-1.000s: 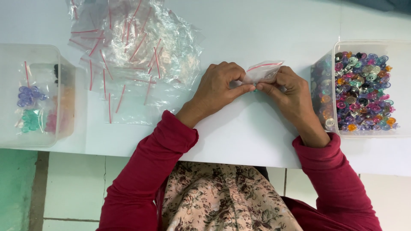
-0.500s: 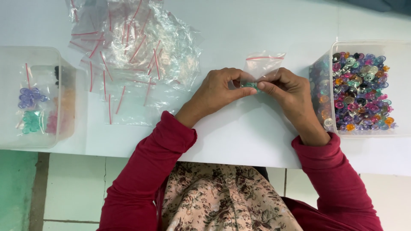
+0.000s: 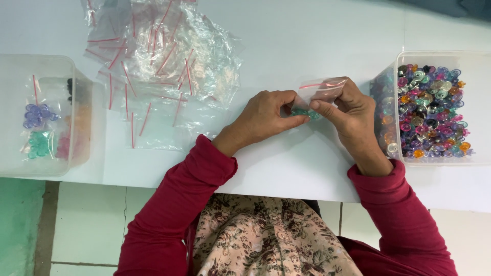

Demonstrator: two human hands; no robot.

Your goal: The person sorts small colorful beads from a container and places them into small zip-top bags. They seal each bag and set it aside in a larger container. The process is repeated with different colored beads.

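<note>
Left hand (image 3: 266, 115) and right hand (image 3: 345, 110) meet above the middle of the white surface (image 3: 307, 46), fingers pinched closed on a small clear zip bag (image 3: 319, 91) holding green beads (image 3: 303, 112). Right: open tub of mixed coloured beads (image 3: 427, 110). Upper left: heap of empty zip bags (image 3: 163, 66); far left: tub with filled bags (image 3: 38, 117).

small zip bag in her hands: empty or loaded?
Loaded. Green beads show through the clear small bag, pinched between the left hand and right hand. Whether its red strip is sealed: cannot tell.
</note>
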